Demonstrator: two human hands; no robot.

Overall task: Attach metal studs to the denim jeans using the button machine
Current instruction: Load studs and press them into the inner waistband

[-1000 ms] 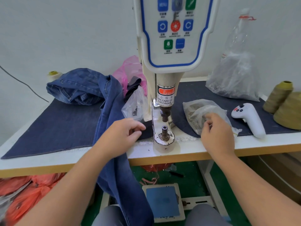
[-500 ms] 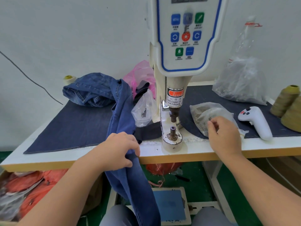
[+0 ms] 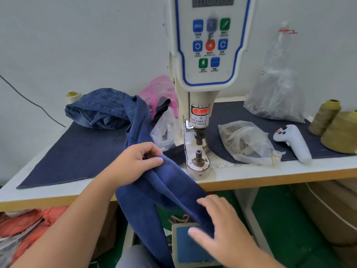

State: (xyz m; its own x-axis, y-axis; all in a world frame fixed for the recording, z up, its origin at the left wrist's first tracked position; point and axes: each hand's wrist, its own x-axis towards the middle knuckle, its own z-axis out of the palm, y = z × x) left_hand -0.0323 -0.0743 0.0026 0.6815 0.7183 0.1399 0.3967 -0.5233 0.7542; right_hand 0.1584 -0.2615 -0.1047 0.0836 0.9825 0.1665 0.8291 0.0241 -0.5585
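The blue denim jeans (image 3: 160,192) hang from a heap at the back left of the table down over its front edge. My left hand (image 3: 135,163) pinches a fold of the jeans leg just left of the button machine's lower die (image 3: 198,157). My right hand (image 3: 218,227) is lower, below the table edge, its fingers spread against the hanging leg. The white button machine (image 3: 208,55) stands in the middle, its punch above the bare die. A clear bag of metal studs (image 3: 245,144) lies to the right of the die.
A white handheld controller (image 3: 293,142) and olive thread cones (image 3: 336,128) sit at the right. A large clear bag (image 3: 276,97) stands behind. A small clear bag (image 3: 166,128) and pink bag (image 3: 160,89) sit left of the machine. A foot pedal (image 3: 191,246) lies below.
My right hand left the stud bag and dropped below the table edge onto the jeans leg. My left hand went from hovering to pinching the denim and lifted it toward the die.
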